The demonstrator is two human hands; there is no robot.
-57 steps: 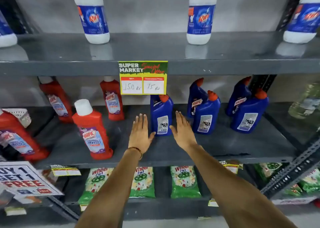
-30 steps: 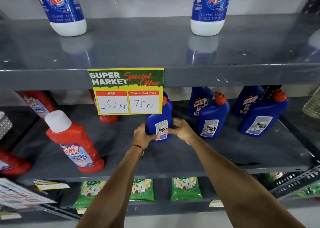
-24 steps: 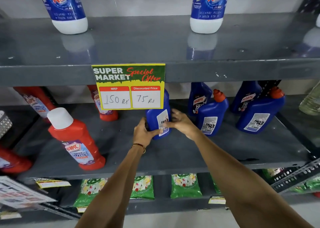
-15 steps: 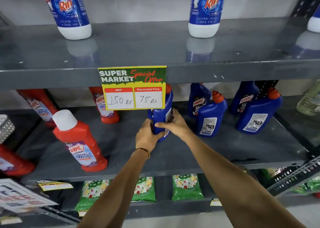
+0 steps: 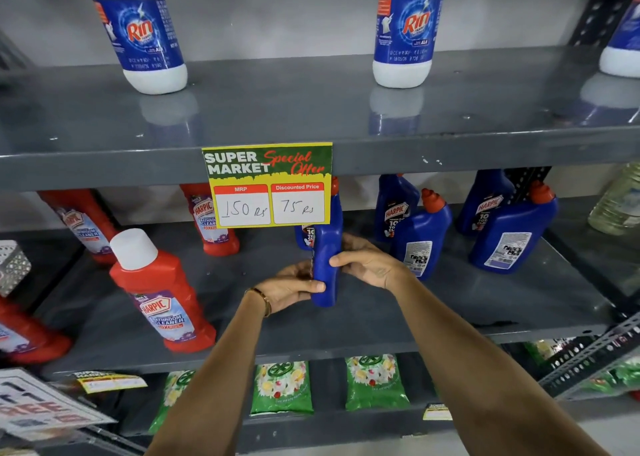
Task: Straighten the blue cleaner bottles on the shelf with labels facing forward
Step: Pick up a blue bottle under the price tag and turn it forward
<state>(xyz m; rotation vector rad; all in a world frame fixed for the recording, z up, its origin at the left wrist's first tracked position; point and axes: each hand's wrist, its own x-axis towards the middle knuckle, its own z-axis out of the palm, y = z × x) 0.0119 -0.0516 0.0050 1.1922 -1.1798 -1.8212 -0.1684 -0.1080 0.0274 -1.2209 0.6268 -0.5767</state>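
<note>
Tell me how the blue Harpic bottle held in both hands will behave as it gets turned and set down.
The blue Harpic bottle looks like rigid moulded plastic, so it should keep its shape under the left hand and right hand. Tall and narrow edge-on, it may tip sideways if set down carelessly. Its glossy surface could be somewhat slippery.

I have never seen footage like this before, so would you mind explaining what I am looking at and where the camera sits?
No machine here: the camera is worn on a person's head, looking forward and down at a grey shop shelf. The left hand and right hand together hold a blue cleaner bottle, its narrow side facing us. To its right stand more blue bottles, the nearer ones showing barcode labels; to its left, red cleaner bottles. A price sign hangs from the shelf above.
</note>
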